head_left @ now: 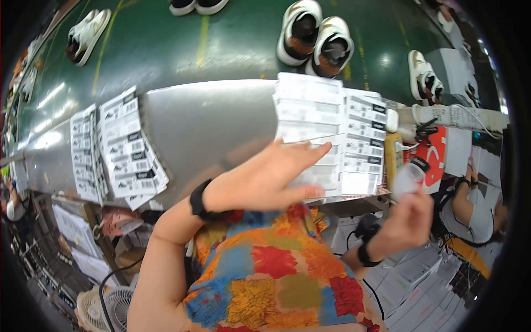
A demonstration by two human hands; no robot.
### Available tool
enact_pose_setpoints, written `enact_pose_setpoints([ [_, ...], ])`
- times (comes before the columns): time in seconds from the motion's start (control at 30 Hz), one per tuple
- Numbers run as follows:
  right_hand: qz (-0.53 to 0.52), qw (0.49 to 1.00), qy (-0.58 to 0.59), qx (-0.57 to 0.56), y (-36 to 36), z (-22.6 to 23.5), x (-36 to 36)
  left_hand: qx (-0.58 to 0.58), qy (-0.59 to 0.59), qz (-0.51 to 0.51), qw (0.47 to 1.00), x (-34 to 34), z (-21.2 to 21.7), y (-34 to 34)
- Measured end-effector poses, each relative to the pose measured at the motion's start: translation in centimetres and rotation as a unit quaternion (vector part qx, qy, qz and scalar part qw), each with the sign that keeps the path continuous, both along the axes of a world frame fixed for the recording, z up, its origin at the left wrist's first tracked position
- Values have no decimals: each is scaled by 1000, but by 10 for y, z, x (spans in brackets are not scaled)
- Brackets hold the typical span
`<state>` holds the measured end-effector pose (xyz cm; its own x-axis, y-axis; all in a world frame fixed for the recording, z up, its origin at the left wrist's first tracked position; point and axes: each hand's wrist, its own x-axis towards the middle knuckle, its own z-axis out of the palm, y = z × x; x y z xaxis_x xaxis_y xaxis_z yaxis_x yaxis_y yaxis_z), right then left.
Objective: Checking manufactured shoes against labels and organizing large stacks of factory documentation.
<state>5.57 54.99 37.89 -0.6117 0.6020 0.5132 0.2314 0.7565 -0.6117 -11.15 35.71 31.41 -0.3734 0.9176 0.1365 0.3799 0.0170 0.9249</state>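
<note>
My left hand [270,174] has its fingers stretched out and the thumb apart. It reaches over the lower left of a stack of white label sheets [310,102]; I cannot tell whether it presses on them. Against that stack's right side lies a second stack of label sheets [362,138], printed with dark blocks and barcodes. Off the table's right end, my right hand [408,221] is raised and blurred. Between its thumb and fingers is a small whitish label [407,178] with a black corner.
Along the far side runs a green belt [238,50] carrying white sneakers [303,36]. More label sheets [124,144] lie at the left of the steel table [204,122]. A yellow power strip [394,157] and a red box [434,157] border the right end. Another person [478,207] sits beyond.
</note>
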Motion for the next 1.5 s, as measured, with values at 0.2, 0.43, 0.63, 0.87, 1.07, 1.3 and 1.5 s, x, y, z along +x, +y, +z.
enact_pose_setpoints([
  [0.2, 375, 911, -118, 121, -37, -4, -71, 0, -380, 53, 923, -15, 37, -23],
  [0.43, 336, 877, -165, -303, 15, -5, -104, 51, -333, 103, 936, -18, 42, -37],
  [0.63, 166, 945, 42, -278, 98, -84, -212, -194, 101, 229, 949, -13, 3, -10],
  [0.87, -18, 999, -23, 39, 101, -120, -242, -300, 224, 176, 910, 11, -50, 11],
  [1.07, 213, 972, -98, 11, 33, -66, -165, -235, 196, 200, 931, 6, -55, 1],
  [1.3, 338, 835, -258, -350, 7, -38, -80, -8, -113, 74, 991, 9, 19, 8],
  [1.5, 252, 819, 10, -515, 21, -38, -35, 43, 132, 343, 929, 6, 11, 17],
])
